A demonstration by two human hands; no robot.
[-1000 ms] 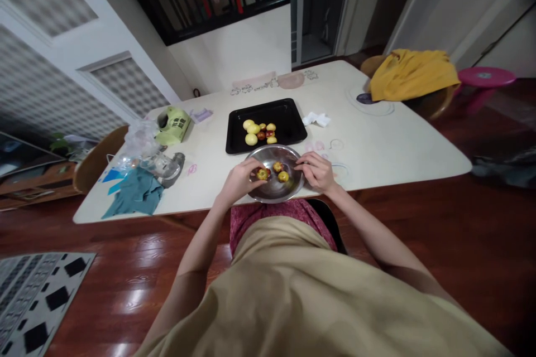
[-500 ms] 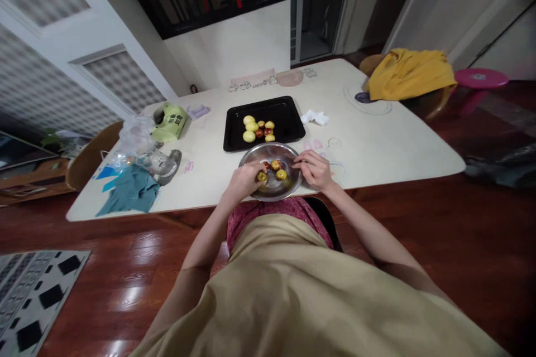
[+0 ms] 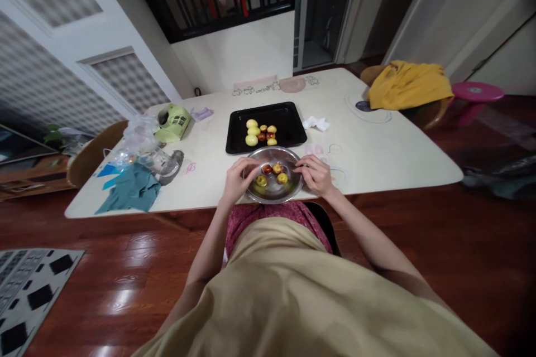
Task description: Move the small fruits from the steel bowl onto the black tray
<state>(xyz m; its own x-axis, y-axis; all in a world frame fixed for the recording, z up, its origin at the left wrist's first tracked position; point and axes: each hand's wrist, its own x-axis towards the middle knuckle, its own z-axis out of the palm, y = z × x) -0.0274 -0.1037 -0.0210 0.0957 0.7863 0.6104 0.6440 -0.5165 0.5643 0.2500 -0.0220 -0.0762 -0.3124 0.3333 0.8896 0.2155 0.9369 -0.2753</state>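
Note:
A shiny metal bowl (image 3: 274,192) stands at the table's front edge. Inside lie a reddish-brown jujube-like fruit (image 3: 267,168), a mottled one (image 3: 277,168) and two yellow-green ones (image 3: 282,178). My left hand (image 3: 239,177) is at the bowl's left rim, thumb and fingers apart, nothing between them. Over the right rim, my right hand (image 3: 316,174) has its fingertips drawn together in a pinch; whatever they hold is too small to make out. Beyond the bowl, a black tray (image 3: 288,122) carries several yellow-green fruits (image 3: 252,140) and some small reddish-brown ones (image 3: 262,137).
Crumpled white tissue (image 3: 316,123) lies right of the tray. A teal cloth (image 3: 132,187), clear plastic bags (image 3: 140,134) and a light-green packet (image 3: 175,121) crowd the table's left end. Yellow cloth (image 3: 408,86) drapes a chair at the right, beside a pink stool (image 3: 479,92).
My left hand has drawn back left from a yellow-green fruit in the bowl, and its fingers have parted. The right hand stays at the rim. The view has shifted slightly.

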